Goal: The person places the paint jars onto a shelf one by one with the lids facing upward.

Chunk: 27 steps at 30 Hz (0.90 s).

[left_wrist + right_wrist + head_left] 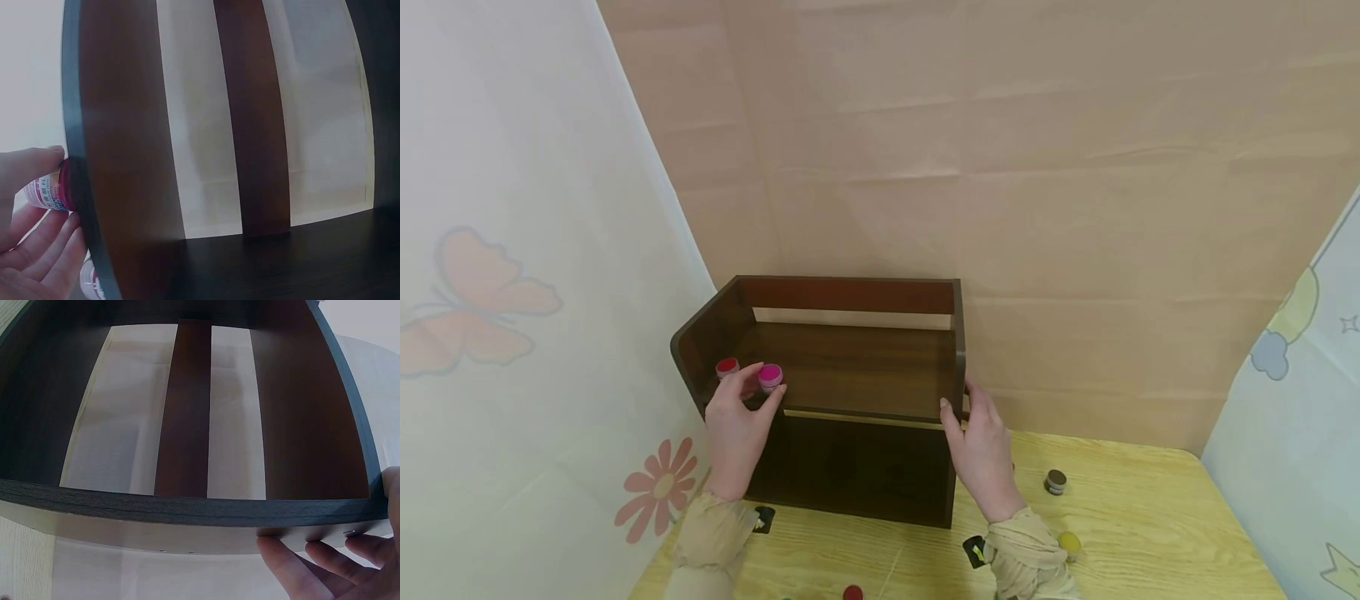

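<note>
A small dark-brown wooden shelf (857,371) with two levels stands on the table. My left hand (737,425) pinches a little paint jar with a magenta top (771,377) between thumb and fingers, at the front left of the upper board. In the left wrist view the same jar (49,190) shows a printed label. Just left of it on the upper board is a red-topped jar (727,367), partly behind my fingers. My right hand (983,442) grips the shelf's right side panel; its fingers (337,565) lie along the outer face, with the thumb at the front edge.
On the light wood table (1135,500), a dark-topped jar (1056,481) and a yellow-topped jar (1070,544) stand right of the shelf. Another red-topped jar (852,592) is at the bottom edge of the head view. A patterned white cloth (550,208) hangs close on the left.
</note>
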Each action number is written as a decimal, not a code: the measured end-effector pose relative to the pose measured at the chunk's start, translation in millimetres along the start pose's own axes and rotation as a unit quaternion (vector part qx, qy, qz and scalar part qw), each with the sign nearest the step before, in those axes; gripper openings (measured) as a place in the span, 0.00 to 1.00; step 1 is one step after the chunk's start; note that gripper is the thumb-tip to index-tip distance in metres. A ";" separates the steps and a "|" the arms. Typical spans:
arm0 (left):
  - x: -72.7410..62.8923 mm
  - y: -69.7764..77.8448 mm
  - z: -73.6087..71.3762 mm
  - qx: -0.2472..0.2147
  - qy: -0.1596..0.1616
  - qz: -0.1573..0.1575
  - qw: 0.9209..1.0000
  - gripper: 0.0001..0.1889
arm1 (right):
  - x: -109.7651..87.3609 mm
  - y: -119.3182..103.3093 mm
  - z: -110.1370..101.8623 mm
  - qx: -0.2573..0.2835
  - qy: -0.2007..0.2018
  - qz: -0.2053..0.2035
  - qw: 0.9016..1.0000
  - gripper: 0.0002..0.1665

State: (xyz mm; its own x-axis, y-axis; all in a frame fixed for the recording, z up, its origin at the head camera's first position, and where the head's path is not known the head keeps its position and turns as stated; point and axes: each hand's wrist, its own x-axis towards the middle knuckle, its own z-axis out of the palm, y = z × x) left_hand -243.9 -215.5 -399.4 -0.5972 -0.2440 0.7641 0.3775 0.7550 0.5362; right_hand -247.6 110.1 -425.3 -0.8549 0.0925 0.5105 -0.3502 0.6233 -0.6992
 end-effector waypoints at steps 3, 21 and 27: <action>1.4 -0.7 3.7 -0.003 -0.004 -0.008 1.000 0.25 | -0.5 -0.1 -0.1 0.002 -0.001 0.001 1.000 0.33; 6.3 -11.1 10.7 0.011 0.005 -0.039 0.999 0.25 | 0.8 -0.4 -0.6 0.000 -0.002 0.005 1.000 0.33; 8.2 -12.8 12.0 0.011 0.002 -0.039 0.999 0.25 | 1.0 0.1 -1.2 0.003 -0.005 0.005 1.000 0.33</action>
State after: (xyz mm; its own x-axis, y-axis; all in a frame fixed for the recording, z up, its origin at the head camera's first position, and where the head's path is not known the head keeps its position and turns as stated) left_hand -262.1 -219.9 -404.2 -0.6212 -0.3052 0.7218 0.3142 0.7468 0.5862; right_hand -248.0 111.2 -424.3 -0.8621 0.0921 0.4983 -0.3429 0.6179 -0.7076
